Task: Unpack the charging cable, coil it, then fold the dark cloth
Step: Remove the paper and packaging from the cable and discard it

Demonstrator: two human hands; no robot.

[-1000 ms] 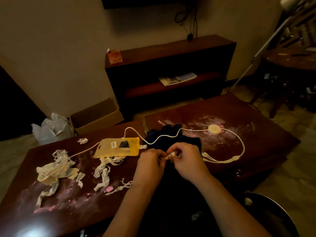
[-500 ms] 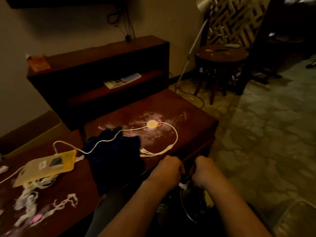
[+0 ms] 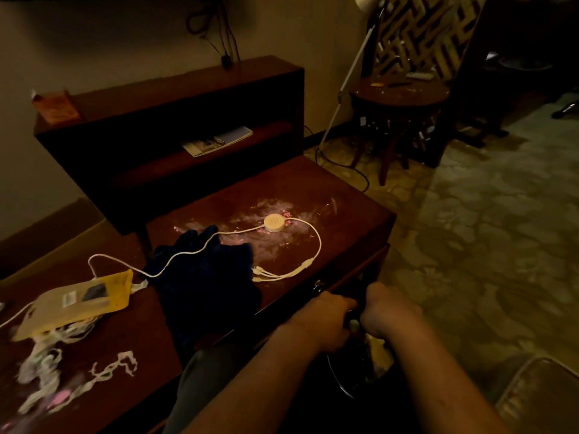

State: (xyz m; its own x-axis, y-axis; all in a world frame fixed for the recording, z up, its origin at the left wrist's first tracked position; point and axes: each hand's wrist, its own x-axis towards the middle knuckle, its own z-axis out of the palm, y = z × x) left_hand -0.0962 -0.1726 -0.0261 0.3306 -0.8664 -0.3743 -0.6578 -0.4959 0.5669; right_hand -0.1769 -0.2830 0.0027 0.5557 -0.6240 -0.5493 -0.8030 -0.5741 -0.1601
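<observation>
The white charging cable (image 3: 316,245) lies uncoiled on the dark wooden table (image 3: 329,189). Its round hub (image 3: 274,223) is at the back and its three plugs (image 3: 260,274) are near the front. It runs left across the crumpled dark cloth (image 3: 206,286) to the yellow package (image 3: 78,300). My left hand (image 3: 319,321) and my right hand (image 3: 388,310) are knuckle to knuckle off the table's front right corner, both curled. They pinch a small pale scrap (image 3: 354,324) between them, above a dark round bin (image 3: 338,383).
Torn white paper strips (image 3: 47,371) litter the table's left part. A low dark shelf unit (image 3: 175,120) stands behind the table. A round stool (image 3: 398,98) and a lamp pole (image 3: 347,86) are at the back right. Patterned floor spreads to the right.
Both hands left the spot over the dark cloth and moved right, off the table's front edge to above the bin. My view swung right with them. Cable and cloth stayed put.
</observation>
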